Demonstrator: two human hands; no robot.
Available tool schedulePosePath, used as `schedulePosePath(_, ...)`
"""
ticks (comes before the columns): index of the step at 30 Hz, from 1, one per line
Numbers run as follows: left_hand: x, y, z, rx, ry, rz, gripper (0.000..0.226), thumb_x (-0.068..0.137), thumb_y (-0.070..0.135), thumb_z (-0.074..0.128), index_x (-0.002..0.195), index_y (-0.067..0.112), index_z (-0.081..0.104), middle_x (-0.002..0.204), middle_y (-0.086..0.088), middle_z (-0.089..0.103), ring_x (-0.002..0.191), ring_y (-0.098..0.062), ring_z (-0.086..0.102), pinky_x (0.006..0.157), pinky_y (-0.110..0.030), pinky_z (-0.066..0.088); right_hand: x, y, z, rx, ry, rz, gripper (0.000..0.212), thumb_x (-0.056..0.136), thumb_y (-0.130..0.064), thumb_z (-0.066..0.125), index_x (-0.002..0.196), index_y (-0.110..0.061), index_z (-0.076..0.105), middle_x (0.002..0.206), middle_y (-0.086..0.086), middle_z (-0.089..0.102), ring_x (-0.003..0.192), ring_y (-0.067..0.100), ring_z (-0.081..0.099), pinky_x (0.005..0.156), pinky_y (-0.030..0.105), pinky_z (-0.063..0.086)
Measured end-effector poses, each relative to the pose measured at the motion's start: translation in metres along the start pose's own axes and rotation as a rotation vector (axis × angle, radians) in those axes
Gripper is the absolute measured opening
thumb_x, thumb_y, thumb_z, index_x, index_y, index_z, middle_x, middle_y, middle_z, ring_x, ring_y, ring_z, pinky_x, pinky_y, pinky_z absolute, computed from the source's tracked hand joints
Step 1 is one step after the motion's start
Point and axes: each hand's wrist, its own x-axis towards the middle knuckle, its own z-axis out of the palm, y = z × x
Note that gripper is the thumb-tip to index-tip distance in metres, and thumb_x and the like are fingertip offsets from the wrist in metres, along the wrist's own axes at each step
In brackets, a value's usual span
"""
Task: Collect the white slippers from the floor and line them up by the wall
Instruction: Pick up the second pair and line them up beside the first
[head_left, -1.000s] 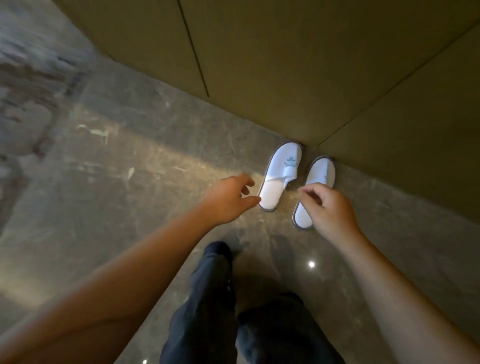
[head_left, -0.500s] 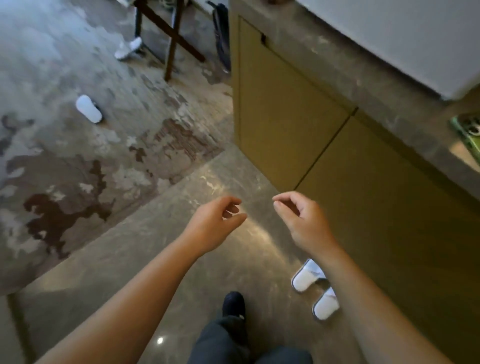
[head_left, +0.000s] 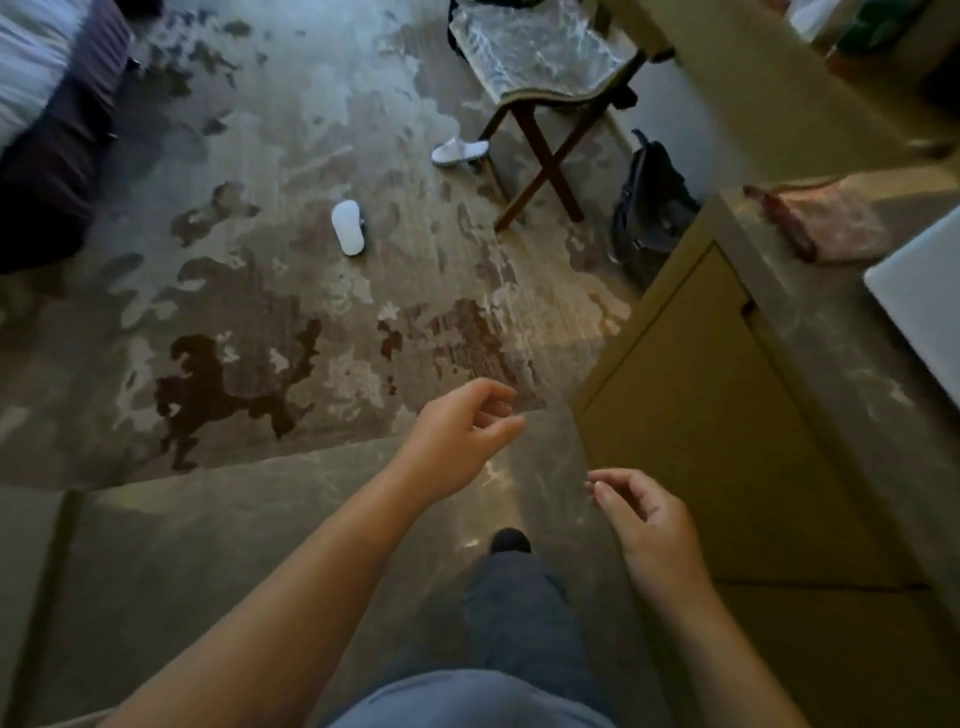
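- Left hand (head_left: 457, 441) empty, fingers loosely curled and apart, held over the edge where the patterned carpet (head_left: 270, 291) meets the stone floor (head_left: 218, 525).
- Right hand (head_left: 649, 525) empty too, fingers half-curled and apart, lower and nearer the body than half a second ago; sits beside the tan cabinet (head_left: 696, 415).
- The slipper pair by the cabinet base, in view at lower right half a second ago, is now out of frame — view has swung up and toward the room.
- Two white slippers are on the carpet, well apart from both hands: near slipper (head_left: 348, 227) lies sole up in the open; far slipper (head_left: 460, 150) sits just beside the leg of the folding stand (head_left: 540, 150).
- Both read larger and more central than before.
- Newly in view: dark bag (head_left: 649, 202) leaning by the cabinet end, bed corner (head_left: 47, 104) at upper left, pink item (head_left: 826, 223) on the countertop (head_left: 810, 322).
- One dark shoe (head_left: 511, 540) forward on the stone floor.
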Motion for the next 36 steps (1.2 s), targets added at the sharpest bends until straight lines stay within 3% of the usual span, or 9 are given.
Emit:
schedulePosePath(6, 0.077, -0.002, -0.053, -0.089, 0.249, -0.100, 0.021, 0.083, 0.019, 0.056, 0.104, 0.022, 0.056, 0.086, 0.015, 0.056, 0.082, -0.001, 0.056, 0.064, -0.002, 0.044, 0.149, -0.069, 0.009, -0.090, -0.294, -0.138, 0.017, 0.087, -0.019, 0.050, 0.081, -0.033, 0.057, 0.085, -0.003, 0.063, 0.083, 0.012, 0.060, 0.073, 0.026, 0.051)
schedulePosePath(10, 0.111, -0.019, -0.094, -0.114, 0.433, -0.191, 0.017, 0.083, 0.017, 0.057, 0.099, 0.023, 0.056, 0.083, 0.013, 0.058, 0.079, -0.003, 0.057, 0.063, -0.012, 0.047, 0.238, -0.121, 0.045, -0.117, -0.430, -0.273, 0.018, 0.087, -0.021, 0.050, 0.079, -0.037, 0.055, 0.082, -0.010, 0.061, 0.078, 0.003, 0.058, 0.063, 0.010, 0.048)
schedulePosePath(15, 0.173, -0.062, -0.142, -0.145, 0.591, -0.297, 0.019, 0.083, 0.013, 0.056, 0.102, 0.015, 0.058, 0.081, 0.011, 0.058, 0.076, -0.005, 0.054, 0.064, -0.015, 0.041, 0.344, -0.162, 0.101, -0.148, -0.495, -0.375, 0.012, 0.086, -0.020, 0.052, 0.085, -0.029, 0.059, 0.079, -0.011, 0.060, 0.075, 0.001, 0.059, 0.064, 0.013, 0.050)
schedulePosePath(18, 0.231, -0.081, -0.184, -0.152, 0.603, -0.329, 0.019, 0.083, 0.014, 0.057, 0.102, 0.013, 0.059, 0.080, 0.011, 0.059, 0.076, -0.005, 0.055, 0.063, -0.018, 0.042, 0.411, -0.187, 0.131, -0.139, -0.482, -0.394, 0.014, 0.086, -0.018, 0.053, 0.082, -0.031, 0.058, 0.076, -0.011, 0.060, 0.068, -0.010, 0.056, 0.059, 0.004, 0.045)
schedulePosePath(23, 0.341, -0.075, -0.269, -0.112, 0.579, -0.279, 0.014, 0.083, 0.017, 0.057, 0.097, 0.020, 0.058, 0.081, 0.012, 0.058, 0.077, -0.005, 0.055, 0.066, -0.020, 0.044, 0.500, -0.221, 0.164, -0.129, -0.453, -0.299, 0.020, 0.086, -0.017, 0.052, 0.079, -0.035, 0.056, 0.082, -0.010, 0.062, 0.078, 0.002, 0.059, 0.062, 0.003, 0.046)
schedulePosePath(29, 0.482, -0.053, -0.340, -0.097, 0.508, -0.205, 0.010, 0.083, 0.019, 0.057, 0.092, 0.025, 0.055, 0.078, 0.015, 0.057, 0.071, -0.002, 0.053, 0.060, -0.009, 0.045, 0.592, -0.235, 0.168, -0.130, -0.357, -0.161, 0.023, 0.086, -0.013, 0.051, 0.078, -0.034, 0.057, 0.083, -0.008, 0.063, 0.082, 0.004, 0.060, 0.062, 0.009, 0.047)
schedulePosePath(33, 0.581, -0.059, -0.369, -0.083, 0.485, -0.203, 0.010, 0.083, 0.020, 0.057, 0.091, 0.026, 0.056, 0.078, 0.014, 0.058, 0.071, -0.002, 0.053, 0.058, -0.003, 0.042, 0.680, -0.241, 0.175, -0.062, -0.347, -0.086, 0.022, 0.086, -0.008, 0.050, 0.078, -0.027, 0.059, 0.080, -0.003, 0.064, 0.071, -0.004, 0.061, 0.057, 0.003, 0.045)
schedulePosePath(36, 0.658, -0.068, -0.390, -0.081, 0.512, -0.242, 0.011, 0.083, 0.018, 0.057, 0.094, 0.020, 0.058, 0.079, 0.013, 0.057, 0.071, -0.002, 0.053, 0.056, 0.000, 0.039, 0.770, -0.257, 0.190, -0.079, -0.357, -0.094, 0.023, 0.086, -0.008, 0.050, 0.078, -0.028, 0.058, 0.081, -0.003, 0.063, 0.077, 0.004, 0.060, 0.060, 0.005, 0.047)
